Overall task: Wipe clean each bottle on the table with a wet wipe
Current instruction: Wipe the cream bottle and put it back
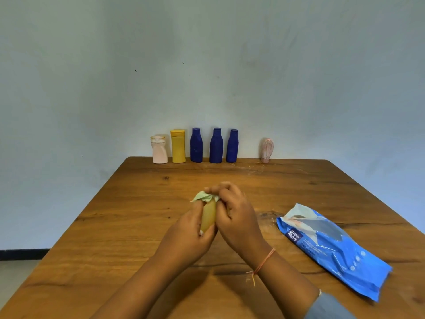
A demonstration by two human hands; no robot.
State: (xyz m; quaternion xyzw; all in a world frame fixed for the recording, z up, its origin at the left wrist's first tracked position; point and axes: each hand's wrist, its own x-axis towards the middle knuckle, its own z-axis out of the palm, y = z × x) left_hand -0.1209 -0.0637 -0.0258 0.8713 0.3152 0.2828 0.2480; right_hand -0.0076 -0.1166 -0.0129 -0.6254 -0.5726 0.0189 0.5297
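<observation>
My left hand grips a small yellowish bottle above the middle of the table. My right hand pinches a crumpled pale green wet wipe against the bottle's far end. Along the table's far edge stand a pink bottle, a yellow bottle, three dark blue bottles, and a small pink bottle apart at the right.
A blue wet wipe pack lies flat on the wooden table to the right of my hands. A pale wall rises right behind the row of bottles. The floor shows at the lower left.
</observation>
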